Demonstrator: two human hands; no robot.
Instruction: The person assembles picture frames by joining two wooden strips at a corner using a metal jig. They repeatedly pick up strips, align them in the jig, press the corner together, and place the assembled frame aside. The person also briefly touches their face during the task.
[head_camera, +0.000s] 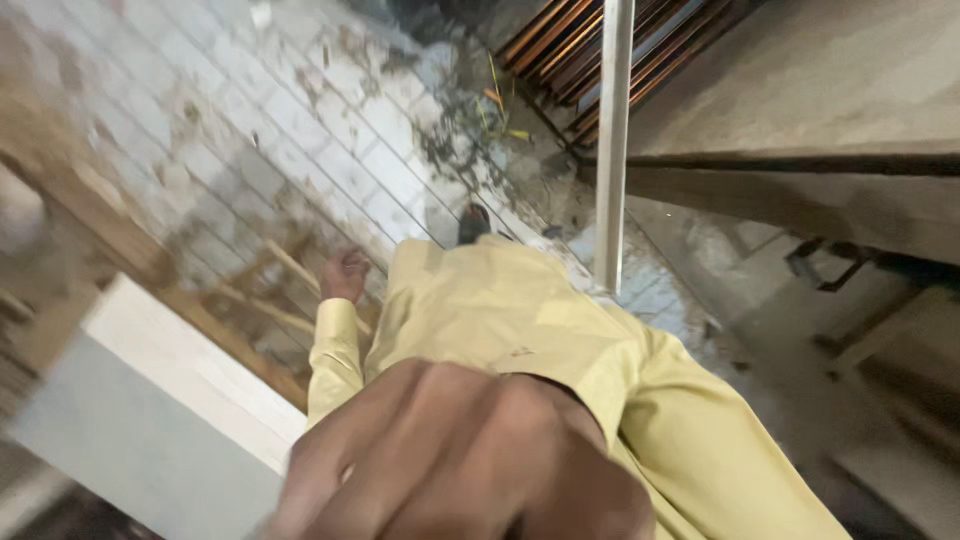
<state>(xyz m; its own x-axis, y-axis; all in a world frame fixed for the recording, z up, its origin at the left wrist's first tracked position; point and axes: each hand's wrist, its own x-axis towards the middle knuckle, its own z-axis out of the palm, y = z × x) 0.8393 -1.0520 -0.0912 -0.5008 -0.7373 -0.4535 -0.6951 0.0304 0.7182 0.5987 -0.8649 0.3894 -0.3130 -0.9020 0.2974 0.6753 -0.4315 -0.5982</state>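
Head view: our right hand (460, 455) looms close to the lens, curled into a fist, its grip hidden. Our left hand (345, 273) hangs loosely curled, holding nothing, above the stained tile floor (250, 130), near a metal pole (612, 140).

A metal pole (612, 140) stands upright near the middle of the view and serves as the landmark. Just left of the pole's foot and in front of it, close to the camera, is the person's clothed body (520, 320). Further left of the pole, the left hand (345, 275) hangs beside the body, above a tiled floor (250, 130). Nearest the camera, below the pole, the right hand (460, 460) fills the lower middle. A slab (150, 400) lies far left, low down. Right of the pole runs a concrete ledge (800, 90). Behind the pole, at the top, sits a slatted grate (560, 40).
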